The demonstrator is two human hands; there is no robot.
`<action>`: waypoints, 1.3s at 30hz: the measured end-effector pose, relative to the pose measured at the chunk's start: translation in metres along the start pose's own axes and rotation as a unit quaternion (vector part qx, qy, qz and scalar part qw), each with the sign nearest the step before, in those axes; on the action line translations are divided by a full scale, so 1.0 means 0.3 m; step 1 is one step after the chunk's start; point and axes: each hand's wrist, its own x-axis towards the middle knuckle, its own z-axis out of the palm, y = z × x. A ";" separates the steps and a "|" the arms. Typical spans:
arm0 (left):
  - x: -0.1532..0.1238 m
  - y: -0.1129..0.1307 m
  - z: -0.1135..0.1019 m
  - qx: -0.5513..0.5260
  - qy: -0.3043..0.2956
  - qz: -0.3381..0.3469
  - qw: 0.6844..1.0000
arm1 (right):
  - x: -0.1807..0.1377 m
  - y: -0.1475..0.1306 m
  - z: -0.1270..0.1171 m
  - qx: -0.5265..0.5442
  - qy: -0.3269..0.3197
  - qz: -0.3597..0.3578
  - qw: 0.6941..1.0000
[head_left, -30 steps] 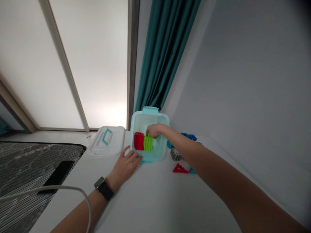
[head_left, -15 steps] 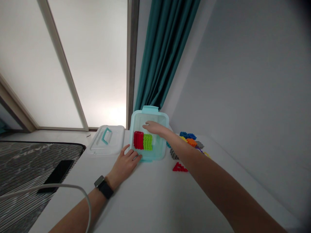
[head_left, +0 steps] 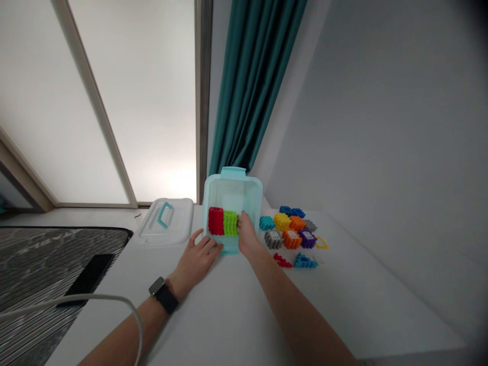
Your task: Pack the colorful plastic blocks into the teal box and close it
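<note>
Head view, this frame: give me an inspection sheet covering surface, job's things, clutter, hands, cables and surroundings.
Surface: white table.
Job's things: open teal box holding red blocks and green blocks.
Clutter: loose coloured blocks right of the box; clear lid to its left; dark phone.
Hands: left hand flat against the box's near corner; right hand at the green blocks, grip unclear.
Cables: white cable over left forearm.
Surroundings: teal curtain, window, grey wall.
</note>
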 end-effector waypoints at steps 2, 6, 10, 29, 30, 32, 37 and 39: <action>0.000 0.000 0.001 -0.001 -0.001 0.001 1.000 | 0.002 0.002 -0.003 0.009 -0.009 0.003 1.000; -0.002 0.001 0.002 -0.001 0.002 -0.002 1.000 | 0.007 0.005 -0.007 0.020 -0.021 0.002 1.000; -0.002 0.002 0.003 -0.005 0.007 -0.002 1.000 | 0.015 0.009 -0.001 0.016 -0.026 -0.001 1.000; -0.004 0.001 0.003 -0.023 0.005 -0.013 1.000 | -0.033 0.015 -0.030 0.081 -0.049 -0.020 0.995; -0.004 0.001 0.002 -0.025 0.005 -0.014 1.000 | -0.051 0.025 -0.037 0.118 -0.045 -0.019 0.992; -0.005 0.001 0.002 -0.027 0.003 -0.014 1.000 | -0.089 0.052 -0.051 0.204 -0.038 -0.012 0.978; -0.006 0.004 0.003 -0.017 -0.002 -0.014 1.000 | -0.142 0.081 -0.065 0.251 -0.047 -0.005 0.967; -0.006 0.006 0.003 -0.015 -0.002 -0.013 1.000 | -0.134 0.058 -0.061 0.204 -0.038 -0.008 0.978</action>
